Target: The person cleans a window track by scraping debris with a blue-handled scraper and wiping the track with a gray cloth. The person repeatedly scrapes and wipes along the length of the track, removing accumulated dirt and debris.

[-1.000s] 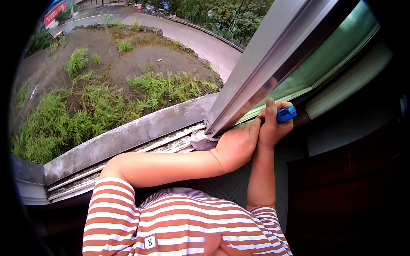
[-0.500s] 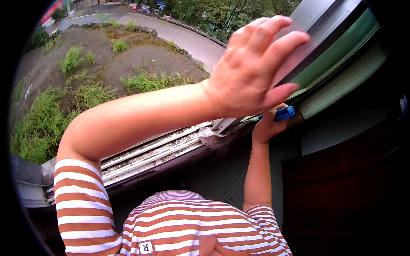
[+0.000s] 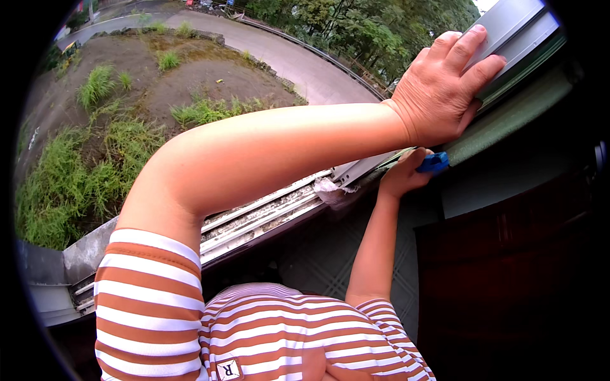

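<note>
My left arm reaches across to the upper right. My left hand [image 3: 441, 89] rests against the grey metal window frame [image 3: 518, 38], its fingers stretched out and apart, holding nothing. Lower down, beside the window's inner edge, my right hand [image 3: 401, 174] is closed around a small blue plastic tool [image 3: 434, 162]. Only one end of the tool sticks out past the fingers, so I cannot tell its kind. Below the frame's foot hangs a ragged pinkish-white lump [image 3: 332, 191], perhaps cloth. The sliding-window track [image 3: 264, 230], dirty between its rails, runs to the lower left.
Outside lie bare ground with green weeds [image 3: 57, 190], a paved road [image 3: 305, 66] and trees [image 3: 375, 32]. Indoors, a dark red wooden cabinet [image 3: 502, 267] stands at the right. A pale green ledge or wall edge [image 3: 527, 120] borders the window.
My left hand has moved right and up, from in front of the window onto its frame. My right hand still grips the blue tool and has shifted slightly. The view has moved a little.
</note>
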Demonstrator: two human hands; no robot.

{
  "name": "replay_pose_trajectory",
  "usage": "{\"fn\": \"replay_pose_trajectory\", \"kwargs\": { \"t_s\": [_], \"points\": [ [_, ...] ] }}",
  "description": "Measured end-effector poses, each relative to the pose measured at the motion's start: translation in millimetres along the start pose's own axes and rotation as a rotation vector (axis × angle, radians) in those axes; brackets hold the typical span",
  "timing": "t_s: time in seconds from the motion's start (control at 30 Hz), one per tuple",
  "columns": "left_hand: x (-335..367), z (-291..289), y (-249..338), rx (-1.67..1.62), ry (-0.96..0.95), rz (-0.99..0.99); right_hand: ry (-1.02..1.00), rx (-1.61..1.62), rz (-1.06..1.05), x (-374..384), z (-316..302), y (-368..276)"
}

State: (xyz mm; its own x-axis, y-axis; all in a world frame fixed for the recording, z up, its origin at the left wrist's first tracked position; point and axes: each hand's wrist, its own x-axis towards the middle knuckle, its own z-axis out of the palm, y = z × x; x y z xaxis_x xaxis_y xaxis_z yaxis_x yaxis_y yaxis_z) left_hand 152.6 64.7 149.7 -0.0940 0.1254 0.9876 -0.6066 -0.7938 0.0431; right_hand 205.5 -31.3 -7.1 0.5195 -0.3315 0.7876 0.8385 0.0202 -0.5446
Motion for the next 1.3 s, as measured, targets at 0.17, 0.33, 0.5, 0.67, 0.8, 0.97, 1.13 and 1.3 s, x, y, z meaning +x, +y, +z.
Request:
{"fn": "replay_pose_trajectory", "kwargs": {
  "t_s": [0.17, 0.33, 0.5, 0.67, 0.8, 0.97, 1.13, 1.3],
  "points": [
    [0.2, -2.9, -1.7, -0.075, -0.023, -0.024, 0.131, -0.015, 0.283, -4.7, 11.9, -18.8],
    [-1.0, 0.8, 0.2, -0.074, 0.006, -0.030, 0.094, -0.095, 0.173, -22.4, 6.8, -38.0],
    [-3.5, -3.7, -4.5, -0.042, 0.005, -0.035, 0.144, 0.018, 0.259, -65.6, 23.5, -97.6],
    [-0.5, 1.3, 0.5, -0.030, 0.006, -0.047, 0.176, -0.068, 0.172, -67.2, 24.1, -116.6],
    [-3.7, 2.0, -5.2, -0.027, 0.020, -0.045, 0.121, 0.007, 0.363, -104.8, 48.0, -159.7],
    [1.4, -0.3, -4.1, -0.010, 0.075, -0.014, 0.230, 0.114, 0.440, -106.4, 23.8, -165.8],
    [-1.7, 2.1, -2.7, -0.024, 0.091, -0.013, 0.198, -0.043, 0.425, -79.2, 40.9, -144.7],
    [-5.3, 4.7, -1.5, -0.046, 0.100, -0.025, 0.164, 0.021, 0.540, -41.0, 35.3, -115.2]
  ]
}}
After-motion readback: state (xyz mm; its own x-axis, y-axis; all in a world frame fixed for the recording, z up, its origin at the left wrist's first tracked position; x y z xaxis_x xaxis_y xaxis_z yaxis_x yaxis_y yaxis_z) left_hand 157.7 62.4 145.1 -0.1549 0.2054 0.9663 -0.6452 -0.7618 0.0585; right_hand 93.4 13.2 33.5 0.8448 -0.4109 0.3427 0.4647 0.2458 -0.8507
